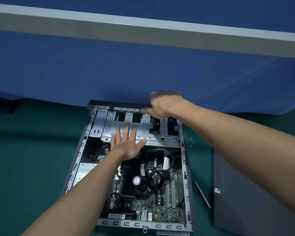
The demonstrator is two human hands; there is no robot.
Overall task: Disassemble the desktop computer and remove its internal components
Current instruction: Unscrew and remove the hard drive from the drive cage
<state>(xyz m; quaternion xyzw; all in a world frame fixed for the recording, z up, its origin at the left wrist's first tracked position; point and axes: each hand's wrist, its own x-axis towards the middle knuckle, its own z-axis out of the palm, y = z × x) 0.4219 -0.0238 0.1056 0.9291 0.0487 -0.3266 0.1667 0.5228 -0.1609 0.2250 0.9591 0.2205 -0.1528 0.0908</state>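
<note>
Counter [32, 159]: green mat surface. Behind it stands a blue partition [109, 68], crossed by a grey-and-white rail [143, 29]. A dark object [5, 104] lies at the far left of the counter; too dim to identify.

Case [82, 150]: lies on its side at mid-counter, open side up, far end against the partition. Inside, the metal drive cage [158, 138] spans the far end. Near end holds the motherboard [143, 203] with the fan [136, 181] on it. PSU [83, 171] sits along the left wall, partly hidden by the left forearm.

Right of the case: side panel [254, 193] flat on the counter, well apart. A screwdriver [203, 195] lies between case and panel. A few small screws [191, 142] lie just beside the case's right wall.

Left grip [126, 143]: palm down, fingers straight and spread, pressed flat on top of the drive cage, holding nothing.

Right grip [165, 104]: arm reaches across from the right; hand is over the case's far rim, above the cage's far edge. Motion blur smears the fingers, so I cannot tell whether it is open or closed, or touching anything.
</note>
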